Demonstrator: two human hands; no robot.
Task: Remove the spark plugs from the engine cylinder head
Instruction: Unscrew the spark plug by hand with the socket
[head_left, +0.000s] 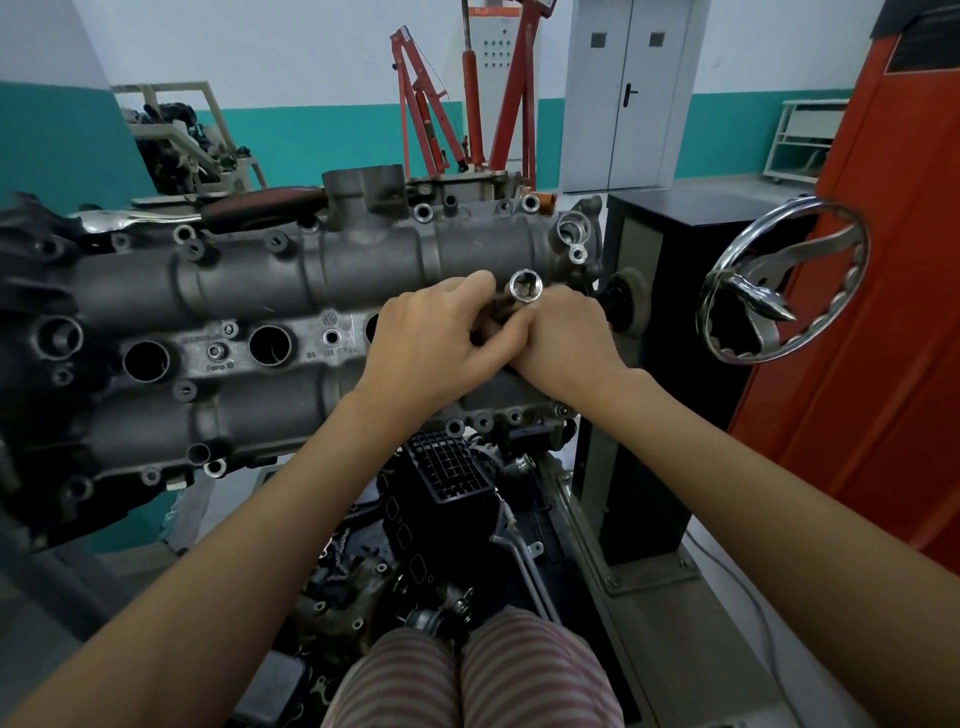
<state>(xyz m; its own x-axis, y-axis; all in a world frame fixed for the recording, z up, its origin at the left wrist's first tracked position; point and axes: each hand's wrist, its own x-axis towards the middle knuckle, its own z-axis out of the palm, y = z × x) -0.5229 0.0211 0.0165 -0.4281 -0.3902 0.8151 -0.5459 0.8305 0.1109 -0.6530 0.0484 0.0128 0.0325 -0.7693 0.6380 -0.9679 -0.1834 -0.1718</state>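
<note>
- Workshop setting: white walls with a teal band, pale floor, engine mounted on a stand right in front of the person.
- Closest to the camera: striped trousers (467, 670), two knees, and a heap of dark engine parts (441, 519) below the stand, one with a black grid-like opening.
- Two bare forearms reach forward and meet over the cylinder head (249, 291), toward its right end.
- Left hand (431, 338) has its fingers curled around the shaft just below the socket (525, 287); right hand (566, 332) is curled in against the same tool from the other side, thumb touching it.
- One chrome socket, open end facing up at the camera, hex inside visible. It stands above the row of wells, at the right end.
- Head is grey cast metal, grimy, two long rounded cam housings with a flat strip between them. I count three dark round plug wells (146, 361) showing, the third half hidden by the left hand. Can't see any plug in them, too dark.
- One chrome handwheel (784, 283) on the stand to the right, beside a black column (670, 291).
- One wooden-handled tool (260, 205) lies along the head's far edge.
- Farther back: one red engine hoist (467, 104), one grey double door (628, 93).
</note>
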